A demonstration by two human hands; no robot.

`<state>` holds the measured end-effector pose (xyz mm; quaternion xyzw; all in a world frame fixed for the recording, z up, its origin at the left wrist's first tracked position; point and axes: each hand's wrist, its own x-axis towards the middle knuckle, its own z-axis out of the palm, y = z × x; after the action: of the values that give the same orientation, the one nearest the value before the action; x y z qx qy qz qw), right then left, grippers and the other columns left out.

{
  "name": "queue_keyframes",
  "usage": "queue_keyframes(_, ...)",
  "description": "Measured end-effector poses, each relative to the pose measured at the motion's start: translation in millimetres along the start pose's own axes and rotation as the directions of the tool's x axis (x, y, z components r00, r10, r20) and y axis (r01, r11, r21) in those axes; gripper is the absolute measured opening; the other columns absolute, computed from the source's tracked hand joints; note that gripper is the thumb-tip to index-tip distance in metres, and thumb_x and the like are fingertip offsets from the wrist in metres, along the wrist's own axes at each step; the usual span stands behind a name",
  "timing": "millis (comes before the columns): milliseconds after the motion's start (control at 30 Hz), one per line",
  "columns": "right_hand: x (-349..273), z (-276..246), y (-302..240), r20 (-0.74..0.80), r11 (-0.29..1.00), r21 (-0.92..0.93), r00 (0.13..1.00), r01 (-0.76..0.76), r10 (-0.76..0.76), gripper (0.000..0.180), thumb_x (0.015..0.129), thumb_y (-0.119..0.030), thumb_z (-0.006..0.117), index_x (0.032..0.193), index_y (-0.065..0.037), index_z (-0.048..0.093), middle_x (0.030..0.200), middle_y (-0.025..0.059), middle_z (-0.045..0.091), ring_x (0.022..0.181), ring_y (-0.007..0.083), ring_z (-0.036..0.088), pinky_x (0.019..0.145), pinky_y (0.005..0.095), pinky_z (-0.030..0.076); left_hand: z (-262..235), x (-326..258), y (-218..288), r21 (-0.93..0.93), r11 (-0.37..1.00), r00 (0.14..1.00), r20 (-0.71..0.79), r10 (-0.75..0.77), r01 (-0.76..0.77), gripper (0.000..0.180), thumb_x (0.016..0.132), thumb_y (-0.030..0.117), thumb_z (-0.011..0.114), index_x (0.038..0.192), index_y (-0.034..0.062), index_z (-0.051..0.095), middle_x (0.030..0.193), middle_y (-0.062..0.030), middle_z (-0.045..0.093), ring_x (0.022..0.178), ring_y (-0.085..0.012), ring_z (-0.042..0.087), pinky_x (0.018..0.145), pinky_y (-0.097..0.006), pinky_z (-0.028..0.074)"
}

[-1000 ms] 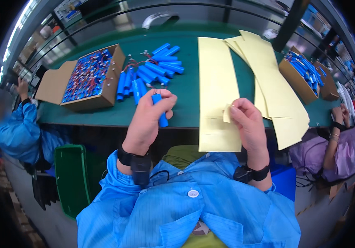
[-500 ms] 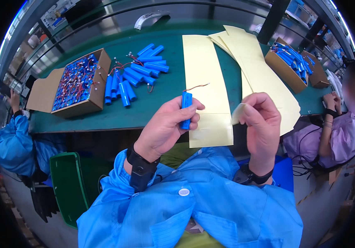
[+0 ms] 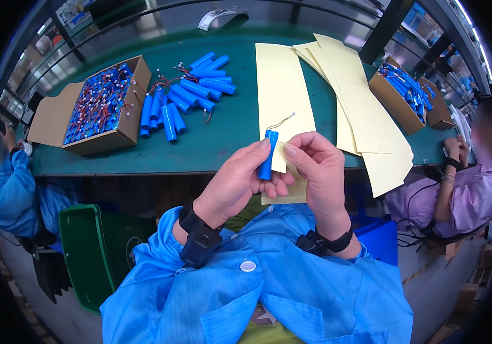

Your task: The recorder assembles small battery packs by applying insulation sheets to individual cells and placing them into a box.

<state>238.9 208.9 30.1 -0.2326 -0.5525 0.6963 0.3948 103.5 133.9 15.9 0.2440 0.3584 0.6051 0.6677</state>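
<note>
My left hand point(image 3: 234, 182) is closed round a blue cylindrical battery pack point(image 3: 267, 166), which stands nearly upright with its thin wires and small white connector at the top. Between the thumb and fingers of my right hand point(image 3: 321, 169) is a small pale yellow paper piece point(image 3: 279, 157). Its left edge lies against the side of the battery pack; whether it sticks there I cannot tell. Behind both hands, a long pale yellow sheet point(image 3: 283, 77) lies on the green table, its near end partly covered by my hands.
Several loose blue battery packs point(image 3: 194, 90) lie left of the sheet. An open cardboard box point(image 3: 134, 123) of packs stands farther left, another box point(image 3: 394, 105) at the right. More yellow sheets point(image 3: 366, 129) overlap on the right. A green bin point(image 3: 79, 252) stands below; co-workers sit at both sides.
My right hand has moved left, bringing the yellow paper piece from beside the sheet to the battery pack. My left hand and the battery pack have shifted slightly right.
</note>
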Motion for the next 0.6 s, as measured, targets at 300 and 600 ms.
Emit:
queue_keyframes(300,0.5,1.7,7.4,-0.031,0.999,-0.04,1.0,0.004,-0.005,0.009,0.086,-0.006,0.061,0.086,0.002,0.058,0.067,0.0033,0.058,0.05,0.0038,0.048,0.048,0.0175,0.038,-3.6,-1.7,0.7,-0.048,0.999,0.998,0.061,-0.001,0.003,0.041,0.099,0.033,0.029,0.111,-0.0009,0.048,0.084,-0.017,0.062,0.065,-0.0198,0.063,0.053,-0.025,0.051)
queue_keyframes(600,0.5,1.4,9.5,-0.052,0.997,0.039,0.997,-0.06,0.062,0.01,0.085,-0.008,0.062,0.086,0.001,0.059,0.064,0.0004,0.055,0.051,0.0024,0.044,0.046,0.0165,0.032,-4.7,-2.5,-2.3,-0.014,0.999,0.996,0.08,0.048,-0.047,0.04,0.099,0.035,0.03,0.113,0.0012,0.046,0.091,-0.0137,0.061,0.068,-0.0194,0.063,0.057,-0.024,0.05)
